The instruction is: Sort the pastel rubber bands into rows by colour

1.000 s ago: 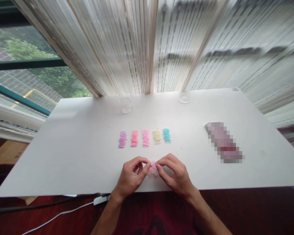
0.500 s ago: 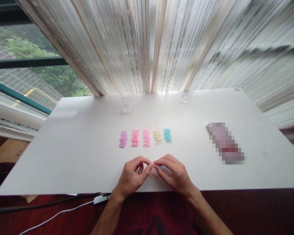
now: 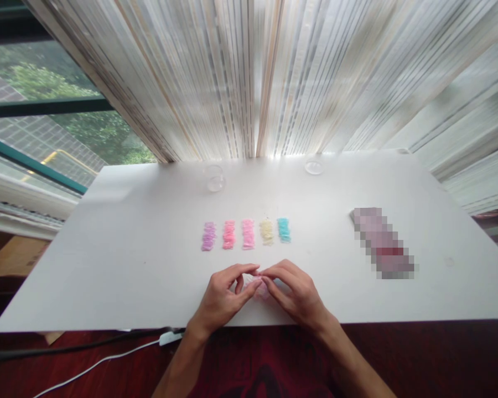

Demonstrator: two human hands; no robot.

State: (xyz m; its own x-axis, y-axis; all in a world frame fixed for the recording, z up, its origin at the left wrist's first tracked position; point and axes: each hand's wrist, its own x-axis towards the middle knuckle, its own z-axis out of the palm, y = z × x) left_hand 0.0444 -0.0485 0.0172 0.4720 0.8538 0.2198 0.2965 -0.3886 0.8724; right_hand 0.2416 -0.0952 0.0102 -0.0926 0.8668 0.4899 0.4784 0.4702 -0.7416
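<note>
My left hand (image 3: pixel 227 291) hovers at the table's near edge, its index finger and thumb curved and a little apart, with nothing visible held between them. Opposite it, the fingertips of my right hand (image 3: pixel 292 290) come together in a pinch; whatever is between them is too small to make out. Under both hands lies a loose heap of pale pink and lilac small pieces (image 3: pixel 260 292), partly hidden by my fingers. Beyond my hands stand neat piles of tiny thin pieces in a row: purple (image 3: pixel 208 236), coral pink (image 3: pixel 229 235), light pink (image 3: pixel 248 234), pale yellow (image 3: pixel 266 232) and turquoise (image 3: pixel 284 230).
Clear round containers or lids, one pair at the back left (image 3: pixel 215 183) and a clear lid (image 3: pixel 314 167) at the back right, rest on the white table (image 3: pixel 120 249). A blurred-out flat object (image 3: pixel 384 243) lies to the right. Striped curtains (image 3: pixel 232 83) hang behind the table.
My left index finger and thumb have parted from their pinch, and my fingertips have drawn slightly away from my right hand's. The piles have not moved.
</note>
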